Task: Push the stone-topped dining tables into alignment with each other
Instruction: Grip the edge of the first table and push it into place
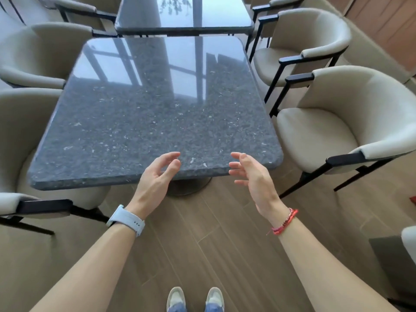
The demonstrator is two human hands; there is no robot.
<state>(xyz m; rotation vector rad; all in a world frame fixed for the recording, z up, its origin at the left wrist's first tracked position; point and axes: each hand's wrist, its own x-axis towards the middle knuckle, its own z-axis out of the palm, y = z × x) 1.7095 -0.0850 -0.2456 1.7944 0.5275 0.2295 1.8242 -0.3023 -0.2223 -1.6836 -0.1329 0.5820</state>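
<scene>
At near table (157,109) front edge: left hand (155,176) and right hand (252,176), fingers loosely curled, released, grasping nothing. Either side of near table: beige chairs (315,131). Just beyond near table: far table (184,16), close behind, shifted slightly right.

Near table (155,113): square top of dark grey speckled stone, polished, with rounded corners and a rough-cut edge; window reflections cross its far half. It stands level on a round pedestal base (191,186) that shows under the near edge.
Far table (184,14): same dark glossy stone and rounded corners; only its near part is in view.
Alignment: the two meet edge to edge, very close, though contact cannot be made out. The far table sits shifted to the right of the near one, and the near table is turned slightly, its near-right corner lying farther off than its near-left.
</scene>
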